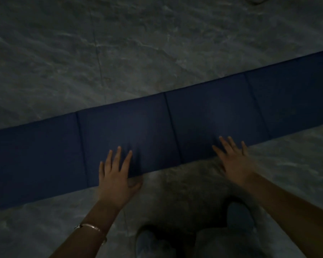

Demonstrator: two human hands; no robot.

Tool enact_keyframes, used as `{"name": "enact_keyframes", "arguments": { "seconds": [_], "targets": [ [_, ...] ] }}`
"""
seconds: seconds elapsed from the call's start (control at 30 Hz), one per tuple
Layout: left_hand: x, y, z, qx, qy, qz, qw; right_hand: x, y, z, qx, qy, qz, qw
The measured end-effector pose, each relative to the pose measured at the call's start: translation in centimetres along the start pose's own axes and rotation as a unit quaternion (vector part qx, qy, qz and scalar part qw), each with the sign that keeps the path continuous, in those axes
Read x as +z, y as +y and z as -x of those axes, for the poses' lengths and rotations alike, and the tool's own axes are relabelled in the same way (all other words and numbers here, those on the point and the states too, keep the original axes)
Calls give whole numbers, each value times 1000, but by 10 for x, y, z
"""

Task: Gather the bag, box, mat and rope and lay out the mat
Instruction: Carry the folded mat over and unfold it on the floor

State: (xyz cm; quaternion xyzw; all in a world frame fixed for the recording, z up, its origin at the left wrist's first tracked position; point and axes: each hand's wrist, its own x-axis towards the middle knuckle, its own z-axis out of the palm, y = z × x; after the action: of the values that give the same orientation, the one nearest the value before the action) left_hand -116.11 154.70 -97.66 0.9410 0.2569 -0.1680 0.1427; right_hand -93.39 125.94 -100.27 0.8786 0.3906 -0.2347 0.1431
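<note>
Fingers [117, 157] of your left hand [116, 175] lie straight and spread on the mat [213, 112], pressing flat just inside its near edge. The thumb sits at that edge, and the dim light hides whether it is hooked underneath. A thin bracelet [88, 226] circles that wrist, on your side of the mat.

The mat itself is a long dark blue strip, opened out on the grey floor [119, 53]. It runs from its left end, near you, away to the right and out of view. Creases cross it, and one falls between your two hands.

Your right hand [235, 162] is blurred, but its fingers are also apart and straight. They rest on the mat's near edge and grip nothing. Your shoes [240, 216] stand just short of the mat.

Laying out looks nearly done, and what remains is probably smoothing. Press with flat palms, not fingertips, and sweep outward from the crease between your hands towards each end, so trapped ridges flatten instead of bunching. Lean your weight over the mat so it does not skate on the smooth floor. Check that the far edge lies down too.

Beyond the mat, at the top edge of view, a pale curved shape shows, too dark to name. No bag, box or rope can be made out.
</note>
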Motion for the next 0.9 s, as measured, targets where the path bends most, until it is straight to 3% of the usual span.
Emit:
{"name": "enact_keyframes", "arguments": {
  "seconds": [0.13,0.27,0.43,0.73,0.9],
  "targets": [
    [66,4,-14,-4,-43,-23,999,55,22,-29,-37,1,-8,999],
    [98,13,-20,-47,-24,-5,999,87,45,-46,-127,88,-9,988],
    [109,-6,-28,-44,3,-12,999,111,63,-59,-164,172,-23,971],
    [111,-29,-37,65,-4,-126,990,103,73,-61,-215,244,-51,944],
    [106,-35,-34,188,35,-163,968,75,80,-54,-262,279,-24,923]
  ]
}}
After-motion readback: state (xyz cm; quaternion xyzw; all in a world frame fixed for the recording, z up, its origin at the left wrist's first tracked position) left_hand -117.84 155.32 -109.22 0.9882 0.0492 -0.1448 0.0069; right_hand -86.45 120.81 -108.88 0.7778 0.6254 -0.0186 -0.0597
